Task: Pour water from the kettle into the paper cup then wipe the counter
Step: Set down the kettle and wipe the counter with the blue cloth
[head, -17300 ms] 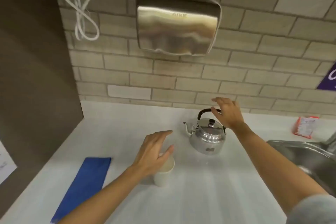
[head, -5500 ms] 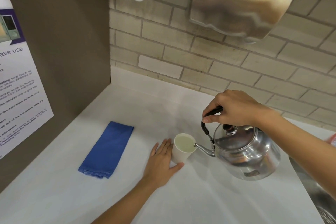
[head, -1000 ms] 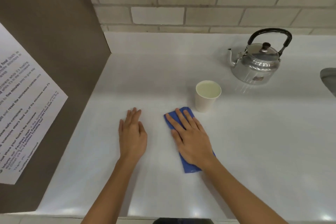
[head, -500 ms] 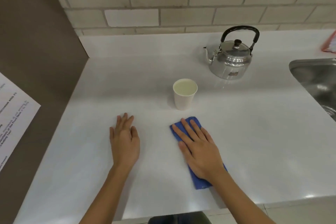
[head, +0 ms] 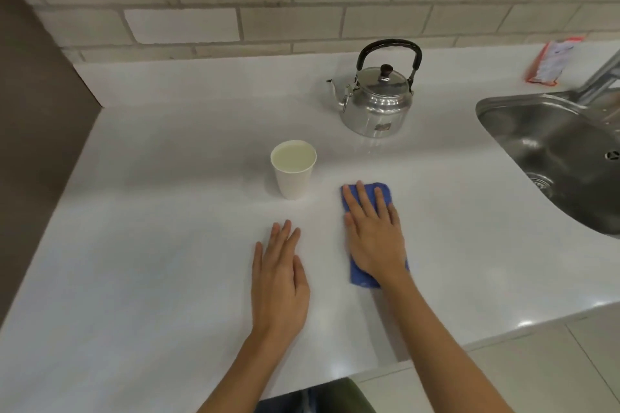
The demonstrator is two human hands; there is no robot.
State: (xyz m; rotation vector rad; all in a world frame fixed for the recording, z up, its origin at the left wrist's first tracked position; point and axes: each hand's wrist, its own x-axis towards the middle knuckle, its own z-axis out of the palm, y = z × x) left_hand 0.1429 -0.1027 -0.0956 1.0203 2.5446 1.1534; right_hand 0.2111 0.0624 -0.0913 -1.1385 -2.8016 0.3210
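Observation:
A white paper cup (head: 293, 178) full of water stands in the middle of the white counter (head: 167, 211). The steel kettle (head: 377, 104), with its black handle upright, sits behind it to the right, spout pointing left. My right hand (head: 374, 238) lies flat, fingers spread, pressing a folded blue cloth (head: 360, 277) onto the counter just right of the cup. Most of the cloth is hidden under the palm. My left hand (head: 280, 282) rests flat on the bare counter in front of the cup, holding nothing.
A steel sink (head: 553, 151) is set into the counter at the right, with a faucet (head: 600, 77) behind it. An orange and white packet (head: 550, 60) lies by the brick wall. A brown side panel (head: 33, 111) bounds the counter on the left.
My right hand has slid the blue cloth to the right, from in front of the cup to beside it. My left hand has shifted right too, still flat on the counter.

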